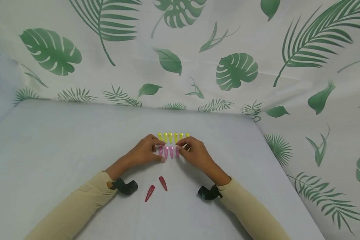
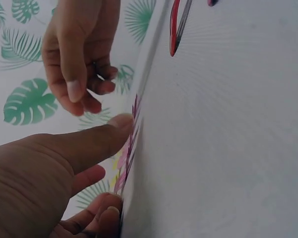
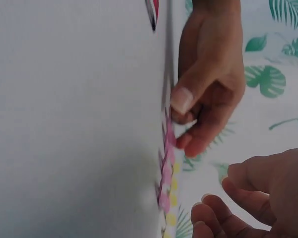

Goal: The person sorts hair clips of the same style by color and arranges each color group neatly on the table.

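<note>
Several pink hair clips [image 1: 172, 152] lie side by side in a row on the white table. My left hand [image 1: 142, 151] is at the row's left end, thumb by the near end of the leftmost pink clip and a finger by its far end. In the left wrist view the thumb [image 2: 120, 121] appears to touch the row. At the right end, my right hand [image 1: 195, 154] hovers beside the last pink clip; the right wrist view shows its fingers [image 3: 216, 215] apart, with nothing held.
Behind the pink row stands a row of several yellow hair clips [image 1: 170, 137]. Nearer the front lie two red hair clips, one on the left [image 1: 149, 193] and one on the right [image 1: 163, 183]. A leaf-patterned cloth [image 1: 192, 66] borders the table [image 1: 78, 140] at the back and sides.
</note>
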The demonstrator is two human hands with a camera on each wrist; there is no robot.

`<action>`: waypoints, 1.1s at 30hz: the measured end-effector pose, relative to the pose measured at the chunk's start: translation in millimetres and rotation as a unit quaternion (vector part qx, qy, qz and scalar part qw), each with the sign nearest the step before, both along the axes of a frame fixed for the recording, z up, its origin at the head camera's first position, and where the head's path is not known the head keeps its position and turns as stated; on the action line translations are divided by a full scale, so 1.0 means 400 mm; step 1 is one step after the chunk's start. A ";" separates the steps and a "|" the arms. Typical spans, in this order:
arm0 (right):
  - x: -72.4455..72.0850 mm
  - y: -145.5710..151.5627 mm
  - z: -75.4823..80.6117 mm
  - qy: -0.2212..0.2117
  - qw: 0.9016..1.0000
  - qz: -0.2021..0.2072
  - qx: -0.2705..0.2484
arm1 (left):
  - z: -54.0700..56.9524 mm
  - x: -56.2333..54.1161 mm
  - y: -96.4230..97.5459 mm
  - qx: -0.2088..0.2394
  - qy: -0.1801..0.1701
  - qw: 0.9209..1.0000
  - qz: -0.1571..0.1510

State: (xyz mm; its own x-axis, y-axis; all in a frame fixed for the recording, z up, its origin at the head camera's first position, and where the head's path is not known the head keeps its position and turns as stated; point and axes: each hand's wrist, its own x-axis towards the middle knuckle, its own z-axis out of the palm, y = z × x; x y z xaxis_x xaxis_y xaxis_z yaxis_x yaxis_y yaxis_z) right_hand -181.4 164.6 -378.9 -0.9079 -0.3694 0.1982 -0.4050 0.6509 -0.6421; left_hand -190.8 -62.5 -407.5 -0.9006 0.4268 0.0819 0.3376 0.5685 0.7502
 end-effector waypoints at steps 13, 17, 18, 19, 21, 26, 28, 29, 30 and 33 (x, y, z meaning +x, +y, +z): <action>0.123 -0.028 -0.009 -0.065 0.992 0.108 0.002 | 0.038 0.074 -0.012 0.044 0.072 0.996 -0.030; 0.144 -0.039 -0.018 -0.072 0.988 0.132 0.020 | 0.045 0.108 -0.029 0.024 0.061 0.998 -0.020; 0.148 -0.042 -0.020 -0.072 0.988 0.138 0.023 | 0.047 0.118 -0.033 0.020 0.056 0.998 -0.018; 0.151 -0.045 -0.020 -0.072 0.987 0.142 0.025 | 0.048 0.127 -0.036 0.016 0.052 0.998 -0.016; 0.155 -0.052 -0.021 -0.073 0.986 0.150 0.028 | 0.051 0.147 -0.042 0.013 0.048 0.999 -0.019; 0.161 -0.068 -0.019 -0.079 0.984 0.151 0.054 | 0.046 0.196 -0.047 0.015 0.041 0.999 -0.031; 0.163 -0.072 -0.016 -0.080 0.984 0.144 0.070 | 0.041 0.215 -0.047 0.014 0.037 0.999 -0.036; 0.165 -0.073 -0.014 -0.077 0.984 0.141 0.079 | 0.039 0.223 -0.047 0.013 0.035 0.999 -0.038; 0.166 -0.075 -0.013 -0.073 0.984 0.140 0.087 | 0.038 0.232 -0.046 0.012 0.029 0.999 -0.041; 0.170 -0.079 -0.009 -0.062 0.983 0.139 0.107 | 0.037 0.253 -0.041 -0.005 0.016 0.999 -0.043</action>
State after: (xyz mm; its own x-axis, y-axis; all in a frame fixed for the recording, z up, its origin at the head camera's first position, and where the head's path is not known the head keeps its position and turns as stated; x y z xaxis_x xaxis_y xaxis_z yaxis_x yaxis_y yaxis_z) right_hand -113.4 133.0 -382.4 -0.7788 -0.6271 -0.0173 -0.5127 0.6522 -0.5583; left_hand -89.7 -78.7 -392.7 -0.8576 0.5034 0.1055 0.4094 0.5438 0.7326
